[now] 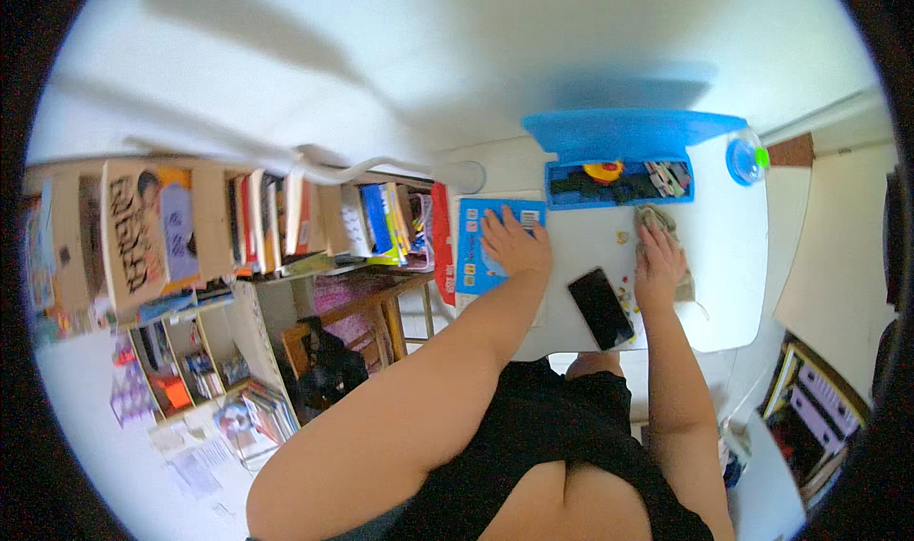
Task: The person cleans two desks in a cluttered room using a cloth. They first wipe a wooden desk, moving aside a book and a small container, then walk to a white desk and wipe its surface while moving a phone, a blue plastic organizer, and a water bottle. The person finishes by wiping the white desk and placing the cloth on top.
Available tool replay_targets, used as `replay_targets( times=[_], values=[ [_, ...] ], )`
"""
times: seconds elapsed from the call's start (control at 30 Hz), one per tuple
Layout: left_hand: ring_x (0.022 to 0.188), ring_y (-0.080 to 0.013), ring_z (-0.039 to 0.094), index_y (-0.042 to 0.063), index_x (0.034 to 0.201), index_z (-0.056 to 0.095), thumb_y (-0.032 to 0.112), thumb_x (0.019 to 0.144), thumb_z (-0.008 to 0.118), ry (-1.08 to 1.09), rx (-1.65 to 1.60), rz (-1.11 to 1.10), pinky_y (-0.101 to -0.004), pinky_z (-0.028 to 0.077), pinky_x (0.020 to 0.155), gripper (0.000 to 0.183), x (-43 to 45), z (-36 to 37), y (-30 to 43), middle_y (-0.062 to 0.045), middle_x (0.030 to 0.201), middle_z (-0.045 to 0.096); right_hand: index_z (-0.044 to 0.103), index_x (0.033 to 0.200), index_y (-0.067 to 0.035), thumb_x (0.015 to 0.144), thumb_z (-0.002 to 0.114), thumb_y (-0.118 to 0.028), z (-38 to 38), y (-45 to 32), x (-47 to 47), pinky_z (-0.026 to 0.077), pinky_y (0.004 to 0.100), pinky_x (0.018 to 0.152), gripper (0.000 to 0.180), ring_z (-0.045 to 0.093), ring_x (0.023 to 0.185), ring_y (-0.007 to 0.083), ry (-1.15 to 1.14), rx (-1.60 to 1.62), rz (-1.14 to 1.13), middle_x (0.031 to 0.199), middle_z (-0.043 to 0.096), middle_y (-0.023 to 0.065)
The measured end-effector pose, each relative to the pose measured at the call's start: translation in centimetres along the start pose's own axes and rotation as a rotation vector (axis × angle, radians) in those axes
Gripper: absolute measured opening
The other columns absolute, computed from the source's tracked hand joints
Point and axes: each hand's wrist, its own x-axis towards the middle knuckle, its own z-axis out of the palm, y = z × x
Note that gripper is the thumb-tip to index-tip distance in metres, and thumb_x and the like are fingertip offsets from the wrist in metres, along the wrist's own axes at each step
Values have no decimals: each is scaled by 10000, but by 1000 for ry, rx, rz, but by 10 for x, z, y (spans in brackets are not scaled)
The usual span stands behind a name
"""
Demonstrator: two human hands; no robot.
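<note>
My left hand [515, 245] lies flat, fingers spread, on a blue-covered book [471, 252] at the left of the white table. Under my right hand [658, 259] is a bunched olive-brown cloth [660, 216], gripped against the tabletop; a thin string trails from its lower edge. Between my hands, nearer my body, a dark-screened smartphone [600, 309] lies at a slant. Small coloured bits [625, 295] are scattered between the phone and my right hand. Behind them stands a blue plastic box [620, 197] with its lid raised, holding dark items and a red-and-yellow object [603, 173].
A clear bottle with a green cap [750, 159] is at the table's back right. A red item [444, 255] borders the book's left. A curved white lamp-like arm [371, 166] reaches over from the left. Bookshelves [264, 220] and a wooden chair [391, 320] stand left of the table.
</note>
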Motion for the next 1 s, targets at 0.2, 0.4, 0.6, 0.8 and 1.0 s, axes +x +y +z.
replay_targets(
  times=[0.2, 0.4, 0.6, 0.8, 1.0],
  values=[
    [1348, -394, 242, 36, 1311, 453, 342, 820, 584, 64, -274, 119, -566, 152, 1081, 594, -4, -3, -28, -226, 1436, 323, 550, 1237, -56, 792, 569, -42, -25, -11, -23, 305, 446, 1029, 446, 450, 1202, 334, 47, 213, -56, 1287, 520, 168],
    [1201, -344, 458, 32, 1267, 490, 236, 850, 560, -498, -614, 292, -435, 329, 1036, 470, -34, -96, -77, -198, 1285, 499, 542, 1226, -27, 801, 572, -46, -43, -37, -39, 318, 441, 1022, 426, 458, 1184, 358, -30, 275, -177, 1279, 510, 200],
    [1136, -324, 515, 14, 1205, 537, 176, 841, 543, -660, -639, 163, -390, 395, 986, 399, -107, -146, -177, -185, 1210, 549, 558, 1203, -31, 788, 611, -66, -53, -41, -35, 321, 439, 1032, 420, 455, 1196, 351, -117, 147, -123, 1263, 529, 171],
    [1079, -288, 566, -29, 1198, 526, 177, 861, 542, -564, -678, -33, -355, 433, 949, 396, -119, -197, -223, -193, 1169, 578, 572, 1196, -33, 813, 592, -88, -60, -57, -31, 324, 427, 1035, 387, 464, 1193, 345, -112, 215, -192, 1229, 550, 185],
    [1103, -232, 552, -18, 1210, 504, 144, 902, 535, -473, -883, -88, -340, 422, 967, 350, -121, -216, -229, -151, 1175, 583, 587, 1188, -52, 833, 577, -105, -48, -86, -28, 355, 422, 1008, 358, 497, 1145, 355, -204, 347, -218, 1195, 566, 195]
  ],
)
